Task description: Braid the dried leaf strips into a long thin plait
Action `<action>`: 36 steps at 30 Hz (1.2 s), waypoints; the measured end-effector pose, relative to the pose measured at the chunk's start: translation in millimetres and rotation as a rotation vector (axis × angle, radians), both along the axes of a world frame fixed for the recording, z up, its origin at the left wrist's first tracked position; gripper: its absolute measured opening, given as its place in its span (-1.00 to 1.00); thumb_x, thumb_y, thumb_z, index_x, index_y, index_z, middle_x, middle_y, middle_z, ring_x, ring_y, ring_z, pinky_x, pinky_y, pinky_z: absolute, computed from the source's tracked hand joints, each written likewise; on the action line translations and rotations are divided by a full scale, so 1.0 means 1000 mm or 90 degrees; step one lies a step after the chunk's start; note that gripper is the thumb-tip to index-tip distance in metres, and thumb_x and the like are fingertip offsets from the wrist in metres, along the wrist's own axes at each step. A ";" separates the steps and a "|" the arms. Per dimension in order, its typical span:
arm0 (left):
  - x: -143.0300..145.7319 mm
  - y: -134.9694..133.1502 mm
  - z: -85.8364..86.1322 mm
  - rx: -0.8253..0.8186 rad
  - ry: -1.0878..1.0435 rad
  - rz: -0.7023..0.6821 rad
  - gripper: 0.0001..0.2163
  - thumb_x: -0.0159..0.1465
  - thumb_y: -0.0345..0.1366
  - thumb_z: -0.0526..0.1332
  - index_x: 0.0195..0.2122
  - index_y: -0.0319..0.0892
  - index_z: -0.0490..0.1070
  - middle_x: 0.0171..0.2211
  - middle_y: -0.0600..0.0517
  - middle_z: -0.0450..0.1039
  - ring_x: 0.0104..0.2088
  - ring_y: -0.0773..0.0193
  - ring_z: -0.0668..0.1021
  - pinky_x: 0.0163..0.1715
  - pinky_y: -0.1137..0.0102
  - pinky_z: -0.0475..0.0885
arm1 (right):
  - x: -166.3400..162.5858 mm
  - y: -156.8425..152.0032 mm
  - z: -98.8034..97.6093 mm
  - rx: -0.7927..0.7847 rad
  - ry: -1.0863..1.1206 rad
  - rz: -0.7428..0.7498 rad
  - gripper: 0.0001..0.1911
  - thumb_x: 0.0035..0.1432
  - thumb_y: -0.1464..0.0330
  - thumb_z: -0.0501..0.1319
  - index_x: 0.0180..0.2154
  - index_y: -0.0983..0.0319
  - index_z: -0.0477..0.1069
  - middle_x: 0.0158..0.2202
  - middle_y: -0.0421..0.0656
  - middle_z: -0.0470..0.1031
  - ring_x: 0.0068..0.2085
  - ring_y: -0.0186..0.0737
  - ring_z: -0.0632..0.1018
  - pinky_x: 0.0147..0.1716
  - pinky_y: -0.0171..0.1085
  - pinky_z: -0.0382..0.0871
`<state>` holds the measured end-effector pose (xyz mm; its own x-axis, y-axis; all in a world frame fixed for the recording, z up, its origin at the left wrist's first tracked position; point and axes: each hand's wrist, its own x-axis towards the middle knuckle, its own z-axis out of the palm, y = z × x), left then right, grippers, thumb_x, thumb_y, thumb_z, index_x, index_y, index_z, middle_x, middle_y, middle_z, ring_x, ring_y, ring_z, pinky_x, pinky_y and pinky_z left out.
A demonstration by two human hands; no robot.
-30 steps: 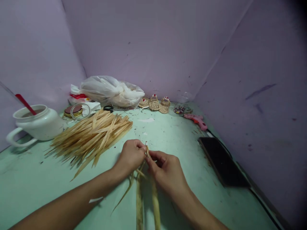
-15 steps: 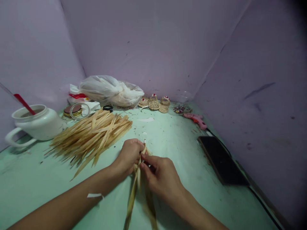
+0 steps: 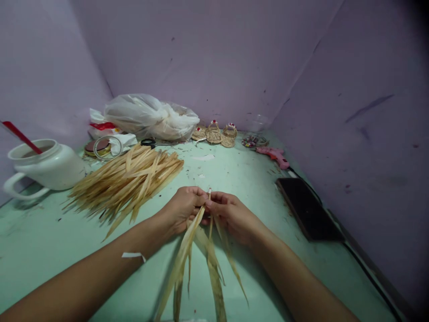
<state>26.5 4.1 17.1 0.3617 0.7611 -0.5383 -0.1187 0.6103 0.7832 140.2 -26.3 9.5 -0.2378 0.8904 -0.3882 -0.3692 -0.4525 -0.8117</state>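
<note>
My left hand [image 3: 182,209] and my right hand [image 3: 233,213] meet at the middle of the pale green table [image 3: 241,179]. Both pinch the top end of several long dry straw strips [image 3: 201,250], which fan out toward me along the table. The fingers of each hand are closed on the strips where the ends come together. A small white scrap sticks to my left forearm [image 3: 133,256].
A large pile of straw strips [image 3: 127,181] lies to the left. Behind it stand a white jug with a red stick [image 3: 43,166], a plastic bag [image 3: 150,120], tape rolls, small woven baskets [image 3: 214,133], a pink glue gun [image 3: 273,156] and a dark phone [image 3: 306,208].
The strips in my hands have spread out into a wider fan. My right hand has moved up level with the left at the strips' top end.
</note>
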 end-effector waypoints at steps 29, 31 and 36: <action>-0.015 0.003 -0.004 0.574 0.464 -0.154 -0.73 0.07 -0.31 0.09 -0.19 -0.18 0.38 -0.55 0.03 0.39 -0.49 0.29 0.38 -0.46 0.45 0.16 | 0.009 0.008 -0.005 -0.001 -0.233 -0.120 -0.77 -0.27 0.28 0.31 -0.59 0.34 0.41 -0.73 -0.27 0.30 -0.70 -0.51 0.16 -0.69 -0.40 -0.06; -0.018 0.005 0.002 0.599 0.523 -0.161 -0.79 0.07 -0.29 0.10 -0.29 -0.17 0.44 -0.54 -0.01 0.41 -0.48 0.26 0.39 -0.45 0.44 0.13 | 0.008 0.008 -0.007 0.003 -0.245 -0.139 -0.79 -0.27 0.30 0.32 -0.61 0.33 0.40 -0.73 -0.27 0.29 -0.71 -0.52 0.13 -0.69 -0.39 -0.09; -0.020 0.002 0.012 0.569 0.611 -0.159 -0.80 0.04 -0.24 0.13 -0.66 -0.19 0.38 -0.66 -0.01 0.33 -0.58 0.30 0.32 -0.52 0.44 0.05 | 0.002 0.008 -0.010 0.020 -0.251 -0.176 -0.82 -0.25 0.33 0.30 -0.65 0.32 0.40 -0.71 -0.24 0.32 -0.70 -0.51 0.13 -0.69 -0.38 -0.08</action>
